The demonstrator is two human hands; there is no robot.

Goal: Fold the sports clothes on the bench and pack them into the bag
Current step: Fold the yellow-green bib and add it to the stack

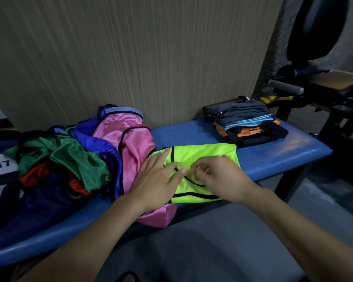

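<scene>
Head view: blue bench running from near-left corner to far-right corner, wall behind. Neon yellow vest laid flat mid-bench by the front edge, black trim showing. Left hand flat on vest's left part, fingers straight and spread, pressing cloth. Right hand on vest's middle, fingers curled; looks like a pinch on the mesh, tips blurred. Pink vest touching yellow one on its left, one end hanging over the front edge. Further left, loose heap: purple vest, green vest, red cloth under green. Folded stack (grey, lt blue, orange, black) at far-right end, well apart from hands. Dark bag w/ white label at left edge.
</scene>
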